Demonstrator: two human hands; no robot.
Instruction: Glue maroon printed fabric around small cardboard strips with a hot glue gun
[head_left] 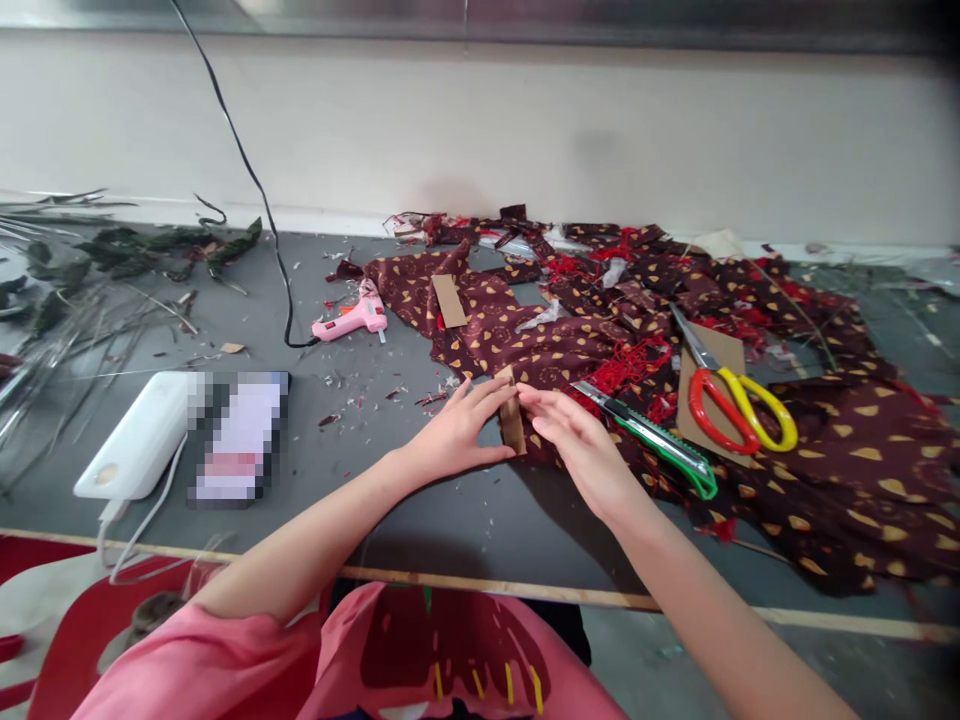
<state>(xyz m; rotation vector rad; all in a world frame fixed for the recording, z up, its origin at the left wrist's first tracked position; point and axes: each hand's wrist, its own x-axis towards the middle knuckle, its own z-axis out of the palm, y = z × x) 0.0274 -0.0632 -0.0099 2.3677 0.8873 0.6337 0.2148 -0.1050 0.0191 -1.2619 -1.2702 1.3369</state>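
Observation:
A small brown cardboard strip [512,422] stands between my two hands near the front of the grey table. My left hand [454,435] grips it from the left, with the fingers at its far end and the thumb at its near end. On the other side, my right hand [574,440] has its fingertips closed together against the strip's upper right edge. Maroon fabric with yellow leaf-like prints [495,340] lies just beyond and beside the hands. A green box cutter [652,440], blade out, rests right of my right hand.
Scissors with red and yellow handles [735,400] lie on a cardboard piece [724,350]. Another cardboard strip [448,300] is on the fabric. A pink glue gun [351,318] with a black cord, a phone [244,430], a white power bank [139,435] and artificial greenery [135,248] are left.

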